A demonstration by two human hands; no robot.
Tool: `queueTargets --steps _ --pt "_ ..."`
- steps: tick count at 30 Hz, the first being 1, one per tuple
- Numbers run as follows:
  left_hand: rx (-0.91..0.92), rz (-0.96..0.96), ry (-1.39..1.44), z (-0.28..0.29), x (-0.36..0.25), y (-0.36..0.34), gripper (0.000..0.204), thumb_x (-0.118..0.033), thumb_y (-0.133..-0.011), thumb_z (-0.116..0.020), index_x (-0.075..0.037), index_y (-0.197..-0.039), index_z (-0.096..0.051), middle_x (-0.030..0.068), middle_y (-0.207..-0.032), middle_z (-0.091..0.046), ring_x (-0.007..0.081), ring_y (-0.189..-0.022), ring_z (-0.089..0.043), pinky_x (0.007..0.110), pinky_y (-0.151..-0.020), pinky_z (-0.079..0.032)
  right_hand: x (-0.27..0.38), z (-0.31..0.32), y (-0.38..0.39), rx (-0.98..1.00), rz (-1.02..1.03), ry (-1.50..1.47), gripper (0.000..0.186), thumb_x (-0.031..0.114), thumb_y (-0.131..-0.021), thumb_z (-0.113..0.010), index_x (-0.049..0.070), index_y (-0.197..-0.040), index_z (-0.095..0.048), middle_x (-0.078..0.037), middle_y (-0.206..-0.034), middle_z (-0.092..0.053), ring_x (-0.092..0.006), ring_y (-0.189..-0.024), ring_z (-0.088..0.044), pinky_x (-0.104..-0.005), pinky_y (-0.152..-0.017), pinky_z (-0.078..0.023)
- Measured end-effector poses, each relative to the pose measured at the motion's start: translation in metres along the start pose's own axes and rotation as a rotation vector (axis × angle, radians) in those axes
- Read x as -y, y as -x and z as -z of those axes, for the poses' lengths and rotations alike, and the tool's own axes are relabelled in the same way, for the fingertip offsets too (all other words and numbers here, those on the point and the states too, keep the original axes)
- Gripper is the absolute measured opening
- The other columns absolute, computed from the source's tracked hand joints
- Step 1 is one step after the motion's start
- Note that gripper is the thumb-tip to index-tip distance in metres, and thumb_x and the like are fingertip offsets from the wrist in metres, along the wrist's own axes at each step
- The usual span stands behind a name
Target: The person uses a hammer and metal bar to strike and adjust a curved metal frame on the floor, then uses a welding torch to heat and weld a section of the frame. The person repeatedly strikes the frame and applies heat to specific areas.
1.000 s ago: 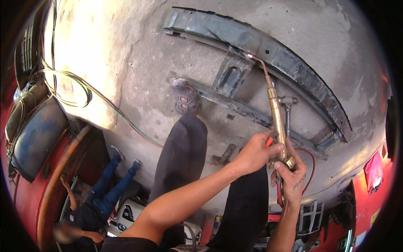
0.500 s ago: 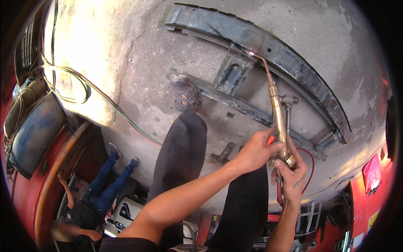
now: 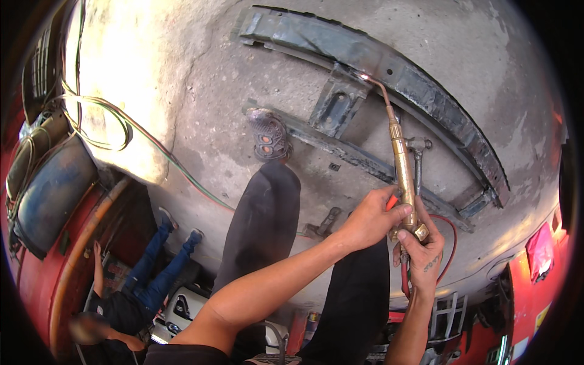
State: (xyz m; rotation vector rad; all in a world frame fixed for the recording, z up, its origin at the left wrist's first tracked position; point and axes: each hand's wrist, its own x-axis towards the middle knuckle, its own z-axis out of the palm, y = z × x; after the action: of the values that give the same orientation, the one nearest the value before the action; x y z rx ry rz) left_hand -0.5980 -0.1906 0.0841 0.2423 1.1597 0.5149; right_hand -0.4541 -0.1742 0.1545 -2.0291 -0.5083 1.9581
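Observation:
A brass gas welding torch [image 3: 401, 164] with a bent copper-coloured tip points away from me, and a bright glow sits at its end. That tip is at the seam where a flat bracket [image 3: 337, 103] meets a long, curved metal bumper beam [image 3: 365, 55] on the ground. My left hand [image 3: 380, 219] is closed around the torch body, thumb on top; a small orange thing [image 3: 392, 202] shows beside it, its kind unclear. Closed on the valve end, my right hand [image 3: 424, 248] has its thumb by a brass valve knob [image 3: 421, 232]. A red hose [image 3: 406, 277] hangs from the torch.
Beyond my hands a hammer [image 3: 418, 161] lies within the metal frame. My shoe [image 3: 267, 134] is by the frame's nearer bar [image 3: 340, 149]. Red and green hoses [image 3: 176, 161] cross the concrete at left. At lower left is another person in blue jeans [image 3: 149, 277], beside a red vehicle [image 3: 48, 280].
My hands and the torch have barely moved, and its tip stays at the seam. At lower left, the other person's arm and head have shifted slightly.

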Motion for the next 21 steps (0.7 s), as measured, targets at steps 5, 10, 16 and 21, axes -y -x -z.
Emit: queueTargets --steps 5,10,16,21 --pt "0.02 0.039 -0.042 0.002 -0.005 0.001 0.039 -0.022 -0.101 -0.066 0.003 -0.129 -0.06 0.0055 -0.085 -0.066 0.0101 -0.075 -0.057 0.031 -0.066 -0.049 0.001 0.0 0.002 0.029 0.027 -0.013 0.059 0.008 -0.092 -0.063 -0.007 -0.147 -0.047 -0.012 -0.085 -0.066 -0.0122 -0.055 -0.059 -0.024 -0.044 -0.046" --pt "0.017 -0.006 -0.016 0.0 0.0 0.003 0.038 -0.022 -0.101 -0.066 0.004 -0.127 -0.061 0.0067 -0.09 -0.068 0.0115 -0.082 -0.058 0.033 -0.073 -0.05 -0.002 0.002 0.004 0.02 0.038 0.008 0.058 0.017 -0.096 -0.059 -0.007 -0.147 -0.047 -0.014 -0.084 -0.066 -0.0135 -0.054 -0.059 -0.0247 -0.044 -0.046" --pt "0.028 0.011 -0.029 0.001 0.002 0.003 0.038 -0.024 -0.101 -0.066 0.004 -0.126 -0.061 0.0049 -0.084 -0.066 0.0102 -0.076 -0.056 0.031 -0.068 -0.049 0.002 0.001 0.004 0.013 0.034 0.074 0.057 0.017 -0.097 -0.058 -0.008 -0.147 -0.047 -0.014 -0.082 -0.066 -0.0134 -0.052 -0.058 -0.0249 -0.043 -0.045" --pt "0.029 0.05 -0.01 0.002 -0.003 0.002 0.039 -0.025 -0.101 -0.066 0.004 -0.125 -0.061 0.0021 -0.076 -0.061 0.0078 -0.066 -0.051 0.029 -0.057 -0.044 0.006 -0.002 0.003 0.01 0.037 0.103 0.055 0.017 -0.097 -0.057 -0.007 -0.146 -0.049 -0.012 -0.08 -0.065 -0.0124 -0.051 -0.057 -0.0248 -0.043 -0.044"
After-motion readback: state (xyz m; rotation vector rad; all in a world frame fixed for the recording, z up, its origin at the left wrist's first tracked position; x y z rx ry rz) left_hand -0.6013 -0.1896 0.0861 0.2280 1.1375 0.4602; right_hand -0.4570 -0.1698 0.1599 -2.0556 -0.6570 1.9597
